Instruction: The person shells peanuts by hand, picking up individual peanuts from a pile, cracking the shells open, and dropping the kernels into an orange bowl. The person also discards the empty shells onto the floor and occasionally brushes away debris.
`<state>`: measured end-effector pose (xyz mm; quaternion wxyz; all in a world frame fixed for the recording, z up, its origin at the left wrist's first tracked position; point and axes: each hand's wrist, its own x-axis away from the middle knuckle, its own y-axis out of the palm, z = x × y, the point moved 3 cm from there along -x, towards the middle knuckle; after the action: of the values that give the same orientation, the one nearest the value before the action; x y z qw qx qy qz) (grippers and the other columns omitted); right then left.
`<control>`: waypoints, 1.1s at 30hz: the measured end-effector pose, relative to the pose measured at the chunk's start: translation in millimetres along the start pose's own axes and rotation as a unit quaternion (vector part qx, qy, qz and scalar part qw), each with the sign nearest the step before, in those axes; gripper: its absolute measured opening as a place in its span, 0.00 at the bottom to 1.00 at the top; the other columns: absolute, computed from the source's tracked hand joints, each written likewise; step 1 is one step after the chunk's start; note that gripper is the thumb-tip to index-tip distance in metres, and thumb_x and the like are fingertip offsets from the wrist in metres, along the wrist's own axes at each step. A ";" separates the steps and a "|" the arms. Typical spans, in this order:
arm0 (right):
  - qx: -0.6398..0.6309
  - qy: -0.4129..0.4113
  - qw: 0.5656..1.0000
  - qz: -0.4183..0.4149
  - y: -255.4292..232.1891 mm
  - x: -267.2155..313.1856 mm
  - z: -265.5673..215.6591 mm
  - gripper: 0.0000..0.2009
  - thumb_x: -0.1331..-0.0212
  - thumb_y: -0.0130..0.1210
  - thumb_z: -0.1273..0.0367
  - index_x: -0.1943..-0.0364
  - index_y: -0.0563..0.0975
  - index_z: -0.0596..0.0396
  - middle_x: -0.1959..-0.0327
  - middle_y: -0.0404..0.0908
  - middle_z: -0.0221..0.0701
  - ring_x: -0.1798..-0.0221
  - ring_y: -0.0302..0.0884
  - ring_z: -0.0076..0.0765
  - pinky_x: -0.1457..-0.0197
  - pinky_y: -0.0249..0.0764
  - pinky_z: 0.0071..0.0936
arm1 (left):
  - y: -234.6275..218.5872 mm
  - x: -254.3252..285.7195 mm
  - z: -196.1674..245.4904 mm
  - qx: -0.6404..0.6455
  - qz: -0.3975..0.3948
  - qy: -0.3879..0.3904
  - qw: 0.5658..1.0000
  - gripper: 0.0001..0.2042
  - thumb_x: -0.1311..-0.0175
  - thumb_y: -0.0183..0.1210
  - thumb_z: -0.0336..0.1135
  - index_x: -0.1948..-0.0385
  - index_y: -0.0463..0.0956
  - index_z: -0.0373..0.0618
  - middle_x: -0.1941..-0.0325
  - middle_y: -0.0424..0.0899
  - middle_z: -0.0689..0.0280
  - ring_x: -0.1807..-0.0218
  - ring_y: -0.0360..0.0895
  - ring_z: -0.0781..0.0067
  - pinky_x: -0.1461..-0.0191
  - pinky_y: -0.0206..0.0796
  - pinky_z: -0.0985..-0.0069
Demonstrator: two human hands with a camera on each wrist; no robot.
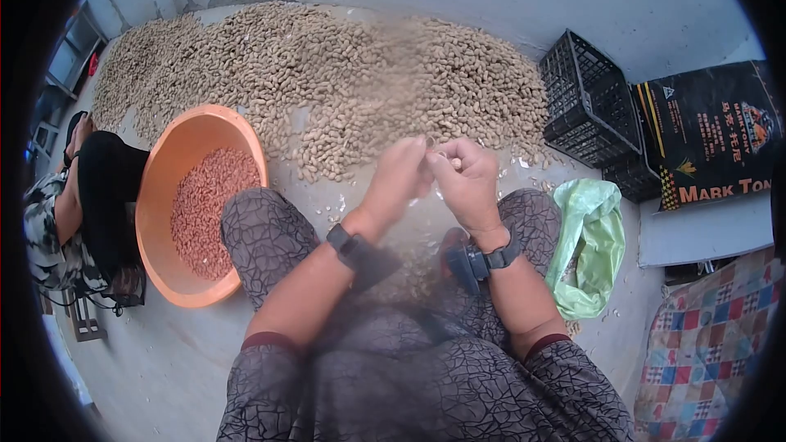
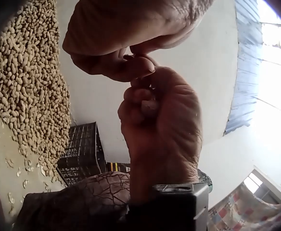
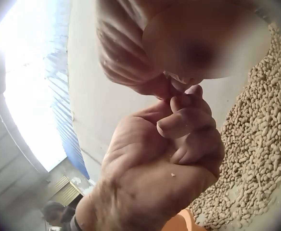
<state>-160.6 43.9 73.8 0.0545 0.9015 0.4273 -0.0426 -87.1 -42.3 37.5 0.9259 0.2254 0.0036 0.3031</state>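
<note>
My left hand (image 1: 397,180) and right hand (image 1: 473,184) meet at the fingertips in front of the pile of unshelled peanuts (image 1: 327,74). Thumbs and forefingers of both pinch a small peanut (image 3: 178,85), mostly covered by the fingers. A second peanut (image 2: 149,108) lies in the curled fingers of the right hand, below the pinch. To the left, an orange basin (image 1: 151,221) leans beside the left knee, with shelled red peanut kernels (image 1: 209,213) inside. A pale crumb sticks to the left palm in the right wrist view.
A crumpled green plastic bag (image 1: 585,196) lies by the right knee. Black plastic crates (image 1: 589,106) and a black printed sack (image 1: 712,131) stand at right. Another person's legs (image 1: 110,188) are at far left. Shell bits litter the floor; a patchwork cloth (image 1: 712,344) hangs at lower right.
</note>
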 end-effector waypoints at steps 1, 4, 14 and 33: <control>0.116 -0.093 0.989 0.013 0.5 2.3 -5.6 0.03 0.47 0.55 0.74 0.73 0.75 0.60 0.80 0.76 0.28 0.78 0.70 0.18 0.76 0.65 0.16 | -0.7 -0.5 -0.6 0.029 0.007 -0.017 0.999 0.13 0.34 0.44 0.43 0.68 0.70 0.43 0.78 0.71 0.70 0.81 0.64 0.84 0.83 0.52 0.88; 0.249 -0.196 0.948 0.025 2.6 6.2 -10.6 0.02 0.48 0.56 0.75 0.72 0.76 0.60 0.80 0.76 0.29 0.78 0.71 0.19 0.76 0.65 0.18 | -3.4 -2.2 0.7 0.086 -0.008 -0.071 0.994 0.13 0.35 0.45 0.42 0.71 0.71 0.42 0.77 0.72 0.68 0.82 0.64 0.82 0.83 0.51 0.87; 0.076 0.037 0.996 0.037 -18.0 -2.5 1.4 0.04 0.47 0.53 0.74 0.73 0.76 0.63 0.78 0.79 0.31 0.75 0.76 0.22 0.75 0.69 0.18 | 0.2 6.3 17.5 0.124 -0.064 -0.108 0.984 0.10 0.37 0.46 0.34 0.65 0.72 0.36 0.75 0.74 0.65 0.80 0.65 0.81 0.81 0.52 0.87; 0.148 0.043 0.987 0.049 -27.0 -8.2 4.7 0.11 0.41 0.49 0.65 0.70 0.76 0.59 0.84 0.73 0.27 0.86 0.63 0.15 0.85 0.56 0.12 | -21.1 -1.1 16.2 -0.048 0.013 -0.083 0.995 0.08 0.38 0.48 0.31 0.66 0.75 0.39 0.79 0.75 0.70 0.80 0.67 0.86 0.80 0.56 0.89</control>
<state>-186.9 54.0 68.5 -0.0958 0.9205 0.3735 -0.0633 -73.9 -64.7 43.1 0.9286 0.2055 -0.0908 0.2952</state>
